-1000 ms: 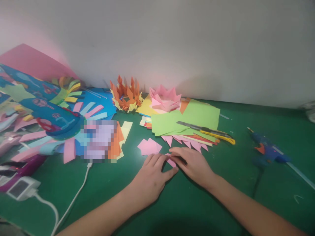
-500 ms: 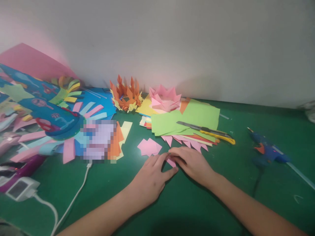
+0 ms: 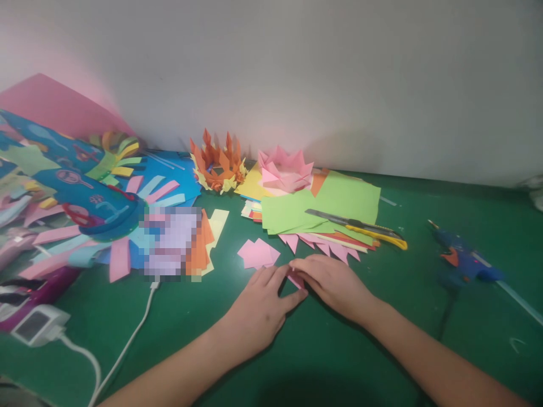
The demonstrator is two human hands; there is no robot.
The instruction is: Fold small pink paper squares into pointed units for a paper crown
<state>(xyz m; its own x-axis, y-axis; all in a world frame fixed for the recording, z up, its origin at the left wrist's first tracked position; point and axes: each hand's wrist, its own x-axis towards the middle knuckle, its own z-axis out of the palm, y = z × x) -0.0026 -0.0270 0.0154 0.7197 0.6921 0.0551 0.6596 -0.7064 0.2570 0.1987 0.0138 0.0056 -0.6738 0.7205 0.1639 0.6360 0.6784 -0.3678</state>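
Note:
Between my hands a small piece of pink paper (image 3: 297, 280) is pressed against the green table, mostly covered by fingers. My left hand (image 3: 261, 308) holds its lower left side, thumb reaching along the near edge and index finger at the top. On the other side my right hand (image 3: 335, 285) is closed, its bent fingertips pinching the paper's upper edge and nearly meeting the left index finger. Just beyond the left fingers lie several loose pink paper pieces (image 3: 257, 253). A row of pointed pink paper pieces (image 3: 326, 247) pokes out beyond the right hand.
Green paper sheets (image 3: 292, 212) carry a yellow box cutter (image 3: 373, 230), its blade pointing left. Behind stand an orange folded-paper ring (image 3: 218, 164) and a pink one (image 3: 285, 169). A blue glue gun (image 3: 470, 257) lies right. A white cable (image 3: 142, 322) and paper strips (image 3: 119, 257) occupy the left.
The right hand's fingers have shifted slightly over the pink paper, and a narrower strip of it shows now. The left hand keeps its place.

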